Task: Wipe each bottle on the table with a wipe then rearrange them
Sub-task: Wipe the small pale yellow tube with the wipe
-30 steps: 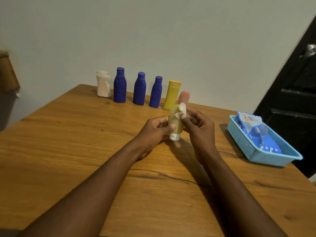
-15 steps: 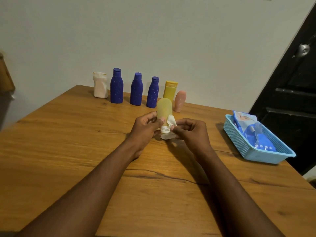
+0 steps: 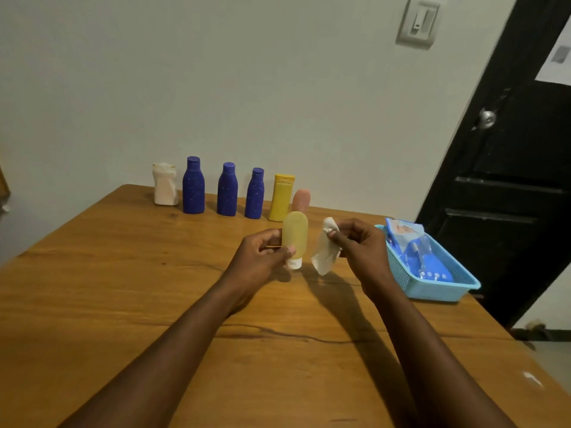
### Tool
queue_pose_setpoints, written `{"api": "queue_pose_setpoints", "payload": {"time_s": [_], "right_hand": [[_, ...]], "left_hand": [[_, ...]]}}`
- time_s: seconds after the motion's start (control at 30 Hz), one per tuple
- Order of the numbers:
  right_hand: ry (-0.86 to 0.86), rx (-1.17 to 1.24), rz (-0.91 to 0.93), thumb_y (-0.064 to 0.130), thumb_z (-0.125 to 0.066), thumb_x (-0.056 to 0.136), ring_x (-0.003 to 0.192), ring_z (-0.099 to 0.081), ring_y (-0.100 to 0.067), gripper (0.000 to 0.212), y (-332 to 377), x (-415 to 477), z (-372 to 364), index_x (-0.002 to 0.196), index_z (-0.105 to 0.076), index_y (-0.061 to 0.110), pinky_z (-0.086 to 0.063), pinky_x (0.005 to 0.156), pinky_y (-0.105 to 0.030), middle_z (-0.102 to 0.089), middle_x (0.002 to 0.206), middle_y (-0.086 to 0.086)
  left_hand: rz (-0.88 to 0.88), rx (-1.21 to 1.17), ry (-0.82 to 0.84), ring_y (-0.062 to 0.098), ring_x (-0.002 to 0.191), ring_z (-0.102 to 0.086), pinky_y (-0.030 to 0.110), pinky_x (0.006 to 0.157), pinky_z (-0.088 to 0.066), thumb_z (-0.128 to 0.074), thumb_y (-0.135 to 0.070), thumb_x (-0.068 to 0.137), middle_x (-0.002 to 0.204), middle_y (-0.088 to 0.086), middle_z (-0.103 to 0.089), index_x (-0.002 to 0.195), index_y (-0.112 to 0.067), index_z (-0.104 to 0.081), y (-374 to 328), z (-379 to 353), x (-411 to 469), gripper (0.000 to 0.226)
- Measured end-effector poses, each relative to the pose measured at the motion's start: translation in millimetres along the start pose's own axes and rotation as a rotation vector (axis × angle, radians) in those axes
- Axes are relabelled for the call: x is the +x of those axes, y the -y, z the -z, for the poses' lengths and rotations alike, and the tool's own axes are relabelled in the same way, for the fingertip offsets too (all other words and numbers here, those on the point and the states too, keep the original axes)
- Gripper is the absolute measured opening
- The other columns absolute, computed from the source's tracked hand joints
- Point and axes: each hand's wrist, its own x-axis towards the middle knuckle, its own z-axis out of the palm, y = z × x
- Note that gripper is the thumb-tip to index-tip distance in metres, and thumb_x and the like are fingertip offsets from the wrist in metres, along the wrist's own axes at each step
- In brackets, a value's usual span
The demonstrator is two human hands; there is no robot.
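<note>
Left hand [image 3: 262, 257] pinches my pale yellow tube [image 3: 295, 233] upright, cap down, over the table [image 3: 123, 273] | wipe [image 3: 324, 254] has just come off it, now apart, pinched in my right hand [image 3: 361, 248] | I judge this tube done, row next | blue basket [image 3: 432, 291] holds the wipe pack [image 3: 411, 245]

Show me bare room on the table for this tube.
Bare wood lies left of the left hand, between the bottle row and the near edge of the table. Another patch lies nearer than the basket, at the right edge. Crowded: the far edge, and the middle where the right hand holds the wipe beside the tube.
</note>
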Motion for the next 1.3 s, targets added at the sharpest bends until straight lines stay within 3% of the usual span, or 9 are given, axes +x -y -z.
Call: {"api": "queue_pose_setpoints", "payload": {"time_s": [0.1,0.23,0.33,0.53,0.77,0.87,1.0,1.17,1.3], "right_hand": [[-0.023,0.003,0.024,0.012,-0.069,0.094,0.093,-0.071,-0.018,0.013,4.8,-2.8,18.3,0.096,-0.075,0.023,-0.058,0.072,-0.03,-0.076,0.095,0.003],[-0.075,-0.065,0.014,0.0,-0.06,0.092,0.089,-0.07,-0.017,0.026,5.8,-5.5,37.7,0.086,-0.075,0.021,-0.061,0.076,-0.041,-0.074,0.09,0.004],[-0.13,-0.101,-0.037,-0.001,-0.057,0.088,0.087,-0.071,-0.017,0.03,1.1,-8.1,53.4,0.082,-0.076,0.022,-0.063,0.075,-0.047,-0.075,0.087,0.006],[-0.137,-0.188,-0.087,0.004,-0.06,0.091,0.092,-0.068,-0.014,0.022,-15.9,-25.9,70.1,0.088,-0.076,0.02,-0.061,0.077,-0.036,-0.072,0.092,0.006],[-0.157,-0.253,-0.078,0.019,-0.072,0.084,0.086,-0.066,-0.004,0.006,-44.0,-37.6,66.8,0.079,-0.075,0.019,-0.054,0.081,-0.029,-0.072,0.084,0.007],[-0.111,-0.266,-0.088,0.012,-0.073,0.084,0.094,-0.062,0.001,0.013,-49.1,-40.6,64.3,0.092,-0.074,0.022,-0.048,0.082,-0.021,-0.07,0.095,0.012],[-0.055,-0.311,-0.072,0.005,-0.072,0.083,0.096,-0.056,0.008,0.034,-45.5,-43.2,62.1,0.114,-0.07,0.019,-0.043,0.075,-0.004,-0.064,0.104,0.016],[-0.082,-0.299,-0.056,0.009,-0.076,0.082,0.107,-0.059,-0.003,0.042,-42.1,-46.9,63.3,0.121,-0.065,0.022,-0.051,0.091,-0.021,-0.065,0.114,0.011],[-0.102,-0.281,0.001,0.008,-0.075,0.086,0.106,-0.06,-0.001,0.037,-29.2,-46.2,71.6,0.118,-0.065,0.024,-0.053,0.091,-0.021,-0.065,0.114,0.013]], "left_hand": [[0.012,-0.005,0.026,0.025,0.103,-0.077,0.054,0.078,-0.065,-0.077,-0.018,0.096,0.117,0.001,-0.077,0.13,-0.02,-0.071,-7.1,-14.8,3.0,0.035],[-0.02,0.056,0.044,0.02,0.109,-0.075,0.045,0.083,-0.065,-0.077,-0.02,0.096,0.117,-0.004,-0.078,0.128,-0.022,-0.073,-5.9,-39.6,12.9,0.032],[-0.014,0.062,0.046,0.019,0.104,-0.076,0.035,0.077,-0.065,-0.076,-0.016,0.096,0.114,-0.004,-0.078,0.127,-0.018,-0.074,-0.6,-60.9,17.9,0.031],[0.059,0.002,0.057,0.028,0.097,-0.078,0.054,0.081,-0.065,-0.075,-0.007,0.095,0.105,0.0,-0.079,0.118,-0.015,-0.076,16.7,-95.7,22.1,0.024],[0.026,0.052,0.057,0.012,0.095,-0.076,0.029,0.081,-0.063,-0.074,-0.005,0.095,0.108,-0.002,-0.079,0.119,-0.017,-0.075,32.9,-104.5,26.4,0.026],[0.031,0.043,0.081,0.012,0.099,-0.076,0.032,0.087,-0.064,-0.074,-0.006,0.095,0.106,-0.008,-0.079,0.115,-0.026,-0.074,34.8,-104.9,28.3,0.029],[0.045,0.05,0.074,0.017,0.105,-0.076,0.045,0.094,-0.062,-0.076,-0.008,0.094,0.112,-0.005,-0.079,0.123,-0.02,-0.074,38.5,-104.2,30.1,0.032],[0.048,0.094,0.069,0.016,0.11,-0.073,0.048,0.093,-0.063,-0.079,-0.009,0.091,0.113,-0.008,-0.078,0.117,-0.033,-0.072,36.1,-105.1,26.5,0.036],[0.075,0.035,0.049,0.018,0.12,-0.067,0.05,0.088,-0.064,-0.085,-0.008,0.085,0.127,-0.002,-0.071,0.131,-0.029,-0.067,30.0,-101.3,21.3,0.053]]}}
